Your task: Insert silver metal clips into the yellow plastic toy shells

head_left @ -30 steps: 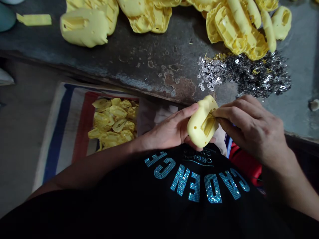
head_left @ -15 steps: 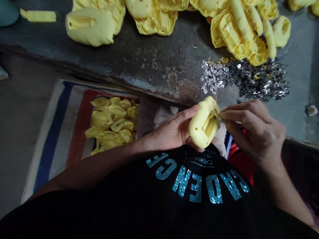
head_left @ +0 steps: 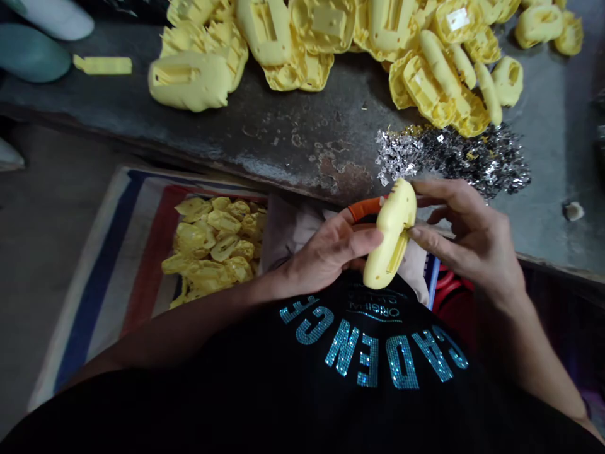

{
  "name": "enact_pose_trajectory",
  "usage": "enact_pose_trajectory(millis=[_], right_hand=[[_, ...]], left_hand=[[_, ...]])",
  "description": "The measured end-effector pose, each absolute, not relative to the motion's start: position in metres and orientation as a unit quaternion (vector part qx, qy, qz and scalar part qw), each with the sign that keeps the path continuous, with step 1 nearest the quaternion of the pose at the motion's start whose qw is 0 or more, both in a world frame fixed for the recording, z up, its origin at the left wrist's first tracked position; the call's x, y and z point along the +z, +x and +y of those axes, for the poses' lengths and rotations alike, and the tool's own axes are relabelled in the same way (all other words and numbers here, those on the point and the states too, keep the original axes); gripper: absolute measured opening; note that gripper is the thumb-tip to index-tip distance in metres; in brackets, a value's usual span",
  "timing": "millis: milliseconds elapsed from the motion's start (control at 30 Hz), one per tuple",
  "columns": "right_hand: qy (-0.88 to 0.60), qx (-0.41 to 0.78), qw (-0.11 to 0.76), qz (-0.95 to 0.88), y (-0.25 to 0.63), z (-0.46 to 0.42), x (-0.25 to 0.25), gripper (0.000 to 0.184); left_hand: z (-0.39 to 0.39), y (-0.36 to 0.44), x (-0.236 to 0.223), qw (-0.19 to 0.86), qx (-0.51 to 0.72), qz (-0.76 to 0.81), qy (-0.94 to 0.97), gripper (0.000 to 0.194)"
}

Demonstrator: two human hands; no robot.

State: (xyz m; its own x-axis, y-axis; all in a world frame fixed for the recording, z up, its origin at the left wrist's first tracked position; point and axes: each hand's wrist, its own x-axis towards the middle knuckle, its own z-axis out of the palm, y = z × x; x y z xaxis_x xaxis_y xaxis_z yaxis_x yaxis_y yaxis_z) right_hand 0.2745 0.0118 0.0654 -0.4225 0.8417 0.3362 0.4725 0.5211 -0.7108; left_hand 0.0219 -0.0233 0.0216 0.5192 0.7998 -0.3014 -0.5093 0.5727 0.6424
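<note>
A pale yellow molded foam piece (head_left: 393,236) with a slotted recess stands on end between my hands. My left hand (head_left: 328,249) wraps its lower side, and my right hand (head_left: 466,233) pinches it from the right with thumb and fingertips. An orange-wrapped handle (head_left: 365,209) shows behind the piece, above my left fingers. Its far end is hidden, and I cannot tell whether my left hand holds it.
A rusty metal bench top (head_left: 283,145) carries a heap of yellow molded pieces (head_left: 191,82) and silver-black flakes (head_left: 454,157). Below it, more yellow pieces (head_left: 212,243) lie on a striped cloth (head_left: 137,265). A red object (head_left: 454,293) sits at lower right.
The yellow piece has turned, its slotted face now angled toward lower right. The orange handle has come into view behind it, and my right fingers have shifted higher on the piece.
</note>
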Motion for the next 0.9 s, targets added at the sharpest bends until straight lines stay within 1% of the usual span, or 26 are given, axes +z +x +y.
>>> enact_pose_trajectory(millis=[67,133,233,333,467,633,700,767,800,867,900], right_hand=[[-0.396,0.298,0.309,-0.812,0.274,0.02,0.069,0.05],[-0.389,0.288,0.292,-0.825,0.27,0.026,0.07,0.053],[-0.392,0.263,0.306,-0.827,0.259,0.028,0.068,0.054],[-0.398,0.241,0.343,-0.816,0.245,0.029,0.061,0.051],[-0.358,0.204,0.376,-0.83,0.225,0.039,0.058,0.051],[-0.304,0.159,0.353,-0.87,0.195,0.055,0.065,0.056],[-0.28,0.158,0.344,-0.882,0.178,0.063,0.065,0.056],[-0.248,0.184,0.32,-0.896,0.161,0.076,0.062,0.055],[-0.231,0.207,0.295,-0.904,0.153,0.086,0.059,0.053],[-0.22,0.232,0.223,-0.921,0.14,0.116,0.054,0.045],[-0.238,0.22,0.192,-0.926,0.136,0.135,0.052,0.038]], left_hand=[[-0.026,0.02,0.024,0.823,0.405,0.291,0.273,0.075],[-0.028,0.018,0.028,0.808,0.422,0.293,0.289,0.069],[-0.029,0.011,0.033,0.791,0.436,0.292,0.315,0.071],[-0.031,-0.002,0.032,0.773,0.438,0.305,0.343,0.073],[-0.037,-0.023,0.022,0.747,0.456,0.344,0.341,0.073],[-0.039,-0.041,0.002,0.708,0.507,0.362,0.333,0.066],[-0.038,-0.048,-0.006,0.684,0.542,0.368,0.32,0.066],[-0.042,-0.058,-0.016,0.661,0.575,0.375,0.302,0.066],[-0.046,-0.065,-0.023,0.65,0.589,0.383,0.291,0.065],[-0.059,-0.085,-0.04,0.619,0.609,0.417,0.269,0.066],[-0.068,-0.099,-0.051,0.582,0.622,0.458,0.256,0.07]])
